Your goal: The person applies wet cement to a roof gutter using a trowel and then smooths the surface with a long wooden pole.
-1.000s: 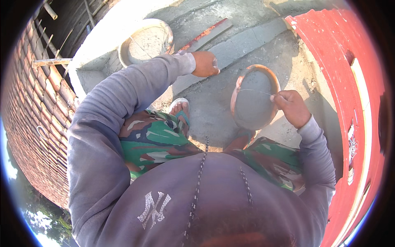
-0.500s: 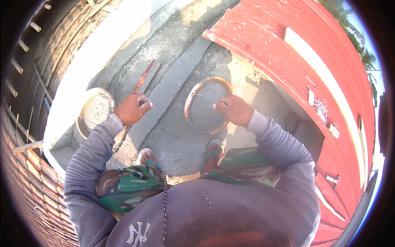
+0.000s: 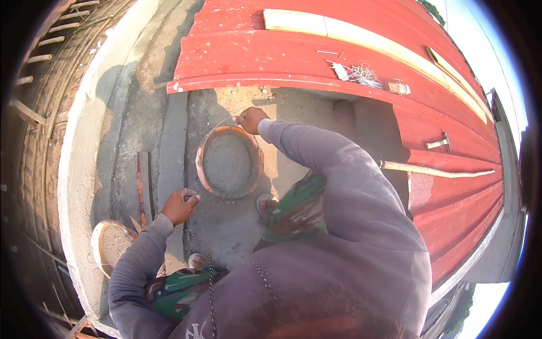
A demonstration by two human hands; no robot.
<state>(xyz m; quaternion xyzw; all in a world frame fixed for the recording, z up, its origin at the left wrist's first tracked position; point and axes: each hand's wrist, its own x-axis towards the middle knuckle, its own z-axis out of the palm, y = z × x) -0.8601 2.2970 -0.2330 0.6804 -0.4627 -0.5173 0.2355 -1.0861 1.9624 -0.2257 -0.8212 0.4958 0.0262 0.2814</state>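
My right hand (image 3: 250, 119) grips the wire handle (image 3: 224, 121) of an orange-rimmed bucket (image 3: 228, 160) of grey wet mortar, raised above its rim. My left hand (image 3: 180, 205) is closed at the lower left of that bucket; I cannot make out what, if anything, is in it. Just left of this hand a long red-stained metal bar (image 3: 143, 183) lies along the concrete. A second, pale bucket (image 3: 104, 246) with grey material inside is at the lower left, beside my left forearm.
Red metal roofing (image 3: 226, 59) spans the top and right, holding pale boards (image 3: 372, 48), a white tangle of cord (image 3: 364, 76), a hammer (image 3: 437, 144) and a long stick (image 3: 437, 169). A concrete parapet (image 3: 84, 164) edges the left, with bamboo and timber beyond.
The view has turned rightward. My right hand has moved forward and up with the bucket's handle, which now stands higher. My left hand stays closed, now below the mortar bucket.
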